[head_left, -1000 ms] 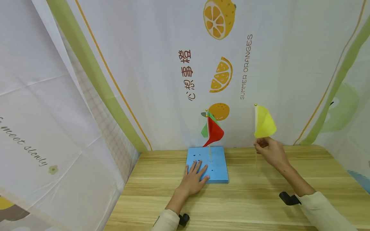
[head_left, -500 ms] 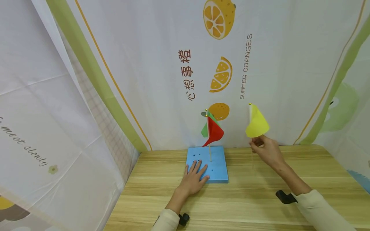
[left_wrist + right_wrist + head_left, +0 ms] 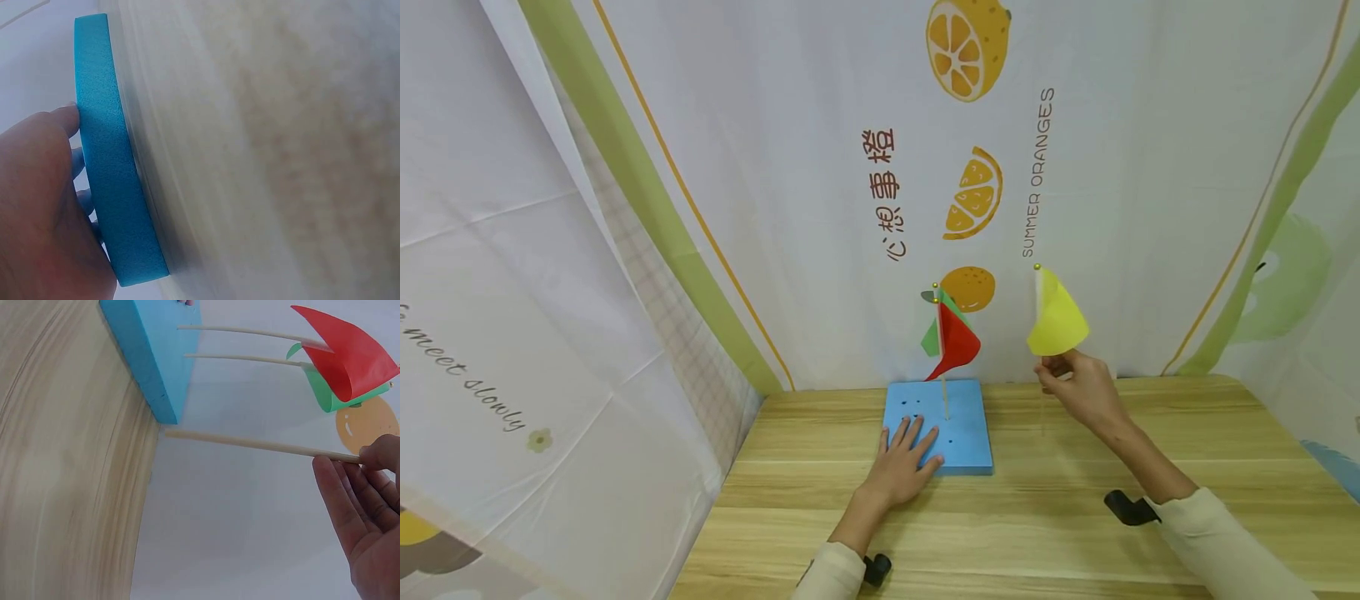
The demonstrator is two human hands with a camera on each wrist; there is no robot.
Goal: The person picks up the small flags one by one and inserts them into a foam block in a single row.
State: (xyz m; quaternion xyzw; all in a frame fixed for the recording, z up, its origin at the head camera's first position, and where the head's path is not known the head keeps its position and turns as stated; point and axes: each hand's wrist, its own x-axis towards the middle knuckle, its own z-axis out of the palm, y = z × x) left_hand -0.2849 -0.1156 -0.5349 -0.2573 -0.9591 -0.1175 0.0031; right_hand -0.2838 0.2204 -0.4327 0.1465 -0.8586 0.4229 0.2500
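Note:
My left hand [image 3: 898, 473] lies with spread fingers on the front left part of a blue foam block [image 3: 970, 457], which has several small holes on top. In the left wrist view, the block's side [image 3: 115, 162] shows beside the hand. A red flag [image 3: 958, 340] and a green flag [image 3: 930, 342] stand in the block on thin wooden sticks, the green partly behind the red. To the right of the block, my right hand [image 3: 1086, 393] pinches a yellow flag [image 3: 1062, 323] by its stick [image 3: 250, 444] just below the cloth. The stick's lower tip is apart from the block.
The block rests near the back of a wood-grain table [image 3: 1000, 533]. Behind it hangs a white curtain [image 3: 805, 208] printed with oranges and lettering. Another cloth [image 3: 550, 292] hangs at the left. A black wrist device [image 3: 1129, 508] sits at the right sleeve.
My right hand has moved left with the yellow flag, nearer the block, and the cloth has swung round a little. The left hand, the block and its two flags have stayed put.

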